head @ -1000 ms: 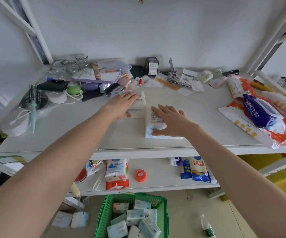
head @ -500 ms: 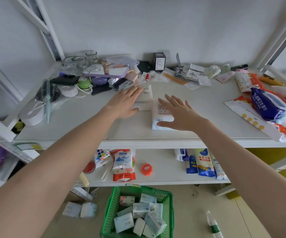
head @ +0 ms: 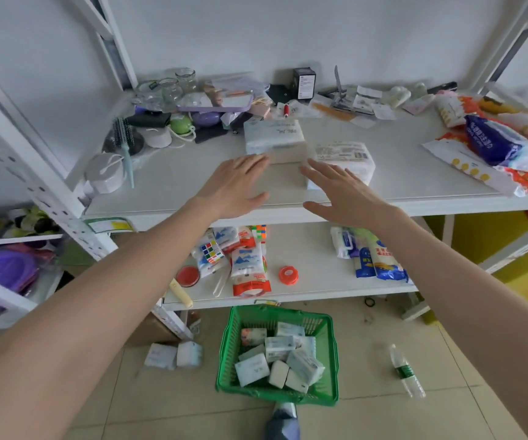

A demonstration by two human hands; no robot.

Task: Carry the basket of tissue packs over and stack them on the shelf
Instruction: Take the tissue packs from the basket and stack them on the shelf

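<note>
1. Two tissue packs lay on the upper shelf [head: 399, 173]: one pack [head: 273, 139] farther back, the other pack [head: 345, 158] just to its right and nearer the front edge.
2. The left hand [head: 234, 185] was open and flat, fingers spread, holding nothing, its fingertips just in front of the rear pack.
3. The right hand [head: 343, 193] was likewise open and empty, its fingers overlapping the near left corner of the right-hand pack; whether they touched it I cannot tell.
4. The green basket [head: 229, 350] stood on the floor below the shelf, straight beneath the hands, with about nine tissue packs [head: 275, 360] heaped loosely inside; the exact count is hard to read.
5. Two more packs [head: 173, 355] lay on the floor left of the basket, touching each other.
6. One plastic bottle [head: 407, 371] lay on the floor right of the basket, well apart from it.
7. One orange lid [head: 288, 275] sat on the lower shelf, above the basket.
8. One hairbrush [head: 124, 144] lay left of the rear pack on the upper shelf.
</note>
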